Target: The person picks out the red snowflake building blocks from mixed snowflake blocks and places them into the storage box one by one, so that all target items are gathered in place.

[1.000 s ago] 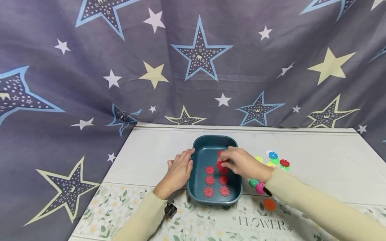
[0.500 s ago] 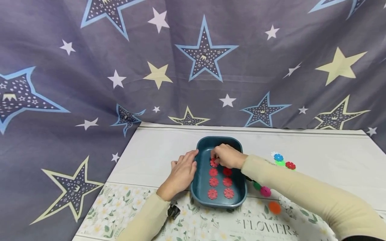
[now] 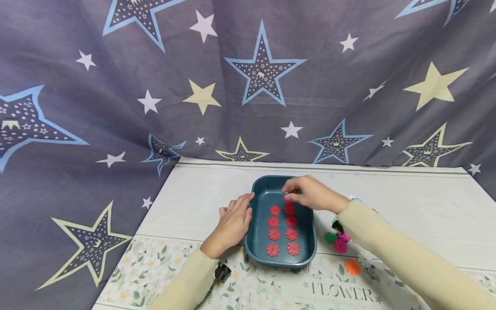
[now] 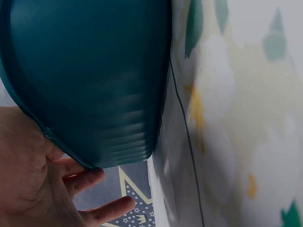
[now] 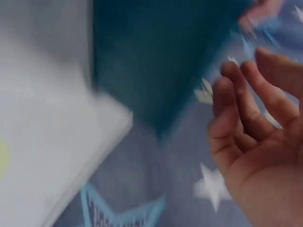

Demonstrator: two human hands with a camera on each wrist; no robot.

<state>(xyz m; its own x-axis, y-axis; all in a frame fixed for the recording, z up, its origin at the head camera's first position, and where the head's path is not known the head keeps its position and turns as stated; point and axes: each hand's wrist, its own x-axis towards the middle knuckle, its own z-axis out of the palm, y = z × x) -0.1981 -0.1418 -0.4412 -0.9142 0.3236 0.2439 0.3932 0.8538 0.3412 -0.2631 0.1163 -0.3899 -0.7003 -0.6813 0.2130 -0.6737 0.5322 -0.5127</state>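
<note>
In the head view a dark teal tray [image 3: 260, 241] holds two columns of red flower-shaped discs [image 3: 292, 234], lying flat on its floor. My left hand [image 3: 230, 224] rests against the tray's left rim with fingers extended. The left wrist view shows that hand's fingers [image 4: 90, 182] along the outer edge of the tray wall [image 4: 94, 85]. Over the tray's upper right part is my right hand [image 3: 311, 194], loosely curled, and a red disc [image 3: 288, 201] partly shows beneath its fingertips. No disc appears between the right hand's fingers [image 5: 246, 94] in the right wrist view.
Right of the tray lie green and magenta discs [image 3: 340, 245] and an orange disc [image 3: 352, 267]. A few more discs are partly hidden behind the right forearm. A star-patterned curtain [image 3: 329, 86] hangs behind the white and floral tabletop [image 3: 209, 181].
My right hand set a red disc at the top of the left column, then moved away to the right and up. My left hand stayed at the rim. The head view shifted slightly.
</note>
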